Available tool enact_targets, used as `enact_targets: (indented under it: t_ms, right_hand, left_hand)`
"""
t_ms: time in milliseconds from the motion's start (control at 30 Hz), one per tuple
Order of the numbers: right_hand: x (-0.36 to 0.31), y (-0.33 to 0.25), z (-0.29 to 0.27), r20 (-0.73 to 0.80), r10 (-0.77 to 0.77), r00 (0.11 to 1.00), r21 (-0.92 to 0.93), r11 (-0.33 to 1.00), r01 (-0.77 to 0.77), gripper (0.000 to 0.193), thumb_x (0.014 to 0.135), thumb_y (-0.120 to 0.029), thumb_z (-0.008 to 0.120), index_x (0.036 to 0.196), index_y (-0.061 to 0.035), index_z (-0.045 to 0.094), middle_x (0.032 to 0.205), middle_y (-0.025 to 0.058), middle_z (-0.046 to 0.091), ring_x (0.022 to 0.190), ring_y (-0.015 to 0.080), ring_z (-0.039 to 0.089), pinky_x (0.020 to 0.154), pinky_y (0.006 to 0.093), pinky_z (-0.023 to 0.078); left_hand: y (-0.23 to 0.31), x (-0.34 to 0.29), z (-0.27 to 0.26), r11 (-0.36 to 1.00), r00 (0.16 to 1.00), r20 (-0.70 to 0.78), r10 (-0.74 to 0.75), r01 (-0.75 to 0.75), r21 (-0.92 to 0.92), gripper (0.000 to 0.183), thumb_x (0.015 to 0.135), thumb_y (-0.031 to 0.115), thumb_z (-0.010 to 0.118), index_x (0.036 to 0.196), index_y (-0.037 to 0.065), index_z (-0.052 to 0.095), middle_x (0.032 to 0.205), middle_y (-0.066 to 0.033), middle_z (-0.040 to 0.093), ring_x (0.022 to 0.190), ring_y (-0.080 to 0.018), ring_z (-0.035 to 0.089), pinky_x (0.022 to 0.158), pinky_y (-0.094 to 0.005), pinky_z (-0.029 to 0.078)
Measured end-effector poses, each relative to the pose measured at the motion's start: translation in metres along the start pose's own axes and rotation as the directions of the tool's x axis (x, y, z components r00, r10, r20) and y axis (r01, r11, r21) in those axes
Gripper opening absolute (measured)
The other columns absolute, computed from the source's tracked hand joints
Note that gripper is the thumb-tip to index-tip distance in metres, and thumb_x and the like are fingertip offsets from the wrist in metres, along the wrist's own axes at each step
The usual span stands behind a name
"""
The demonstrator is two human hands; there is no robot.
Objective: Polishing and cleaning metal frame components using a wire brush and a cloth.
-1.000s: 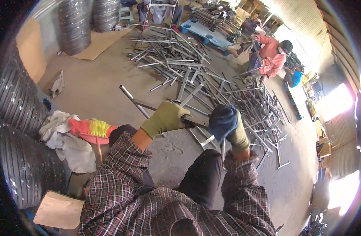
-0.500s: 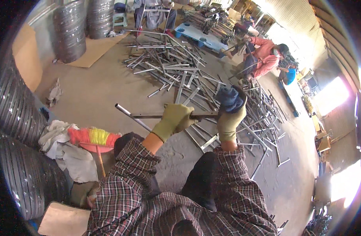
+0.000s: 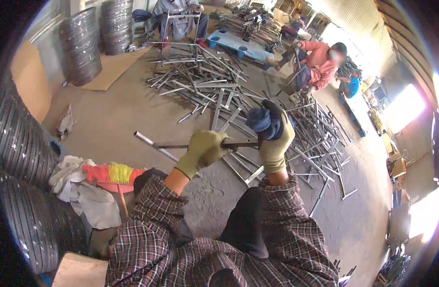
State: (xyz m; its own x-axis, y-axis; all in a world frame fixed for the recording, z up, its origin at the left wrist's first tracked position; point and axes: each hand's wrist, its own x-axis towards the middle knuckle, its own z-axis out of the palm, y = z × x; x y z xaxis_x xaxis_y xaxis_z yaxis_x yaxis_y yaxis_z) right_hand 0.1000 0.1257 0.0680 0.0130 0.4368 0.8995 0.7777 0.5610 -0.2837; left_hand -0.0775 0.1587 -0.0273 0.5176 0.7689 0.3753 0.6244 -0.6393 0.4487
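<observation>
In front of my knees I hold a metal tube frame (image 3: pixel 243 142) off the floor. My left hand (image 3: pixel 204 149), in a yellow-green glove, is closed around its crossbar. A round tube end of the frame sticks out to the left of that hand. My right hand (image 3: pixel 278 143), gloved alike, is closed on a bunched blue rag (image 3: pixel 260 119) at the right end of the crossbar. A dark piece curves above the rag; I cannot make out whether it is cloth or metal. The palm and fingers hide how the rag lies on the frame.
A pile of metal tube frames (image 3: pixel 200 79) spreads over the floor ahead and rightward. Black coiled stacks (image 3: pixel 33 215), a white cloth (image 3: pixel 95 205) and a red-yellow broom (image 3: pixel 119 174) stand at left. Co-workers sit beyond, one in pink (image 3: pixel 320 60). A blue pallet (image 3: pixel 234 43) lies behind.
Both hands, with the frame and the blue rag, have shifted slightly left. The rag has moved toward the left hand's side, and the right hand has tilted. Both grips stay closed.
</observation>
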Motion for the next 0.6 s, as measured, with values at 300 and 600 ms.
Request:
enact_targets:
  t_ms: [300,600]
  right_hand:
    - [-0.042,0.029,0.024,-0.094,0.163,0.982,0.201,0.969,-0.142,0.045,0.078,-0.013,0.063,0.121,-0.0019,0.057,0.111,0.0173,0.063,0.099,0.0373,0.061,0.087,0.0400,0.048]
    - [-0.017,0.071,0.011,0.285,0.507,0.814,0.497,0.648,-0.577,0.043,0.091,-0.024,0.061,0.123,0.0049,0.055,0.110,0.0086,0.064,0.096,0.0182,0.061,0.085,0.0304,0.049]
  left_hand:
    - [0.007,-0.005,-0.011,0.990,0.990,-0.006,-0.140,0.139,-0.029,0.035,0.080,0.048,0.066,0.092,0.016,0.070,0.076,-0.0129,0.067,0.074,-0.0324,0.066,0.064,-0.0443,0.051]
    - [-0.018,0.018,-0.001,0.988,0.974,-0.172,-0.146,0.153,0.031,0.035,0.078,0.048,0.069,0.086,0.015,0.070,0.075,-0.0134,0.067,0.071,-0.0329,0.066,0.060,-0.0448,0.050]
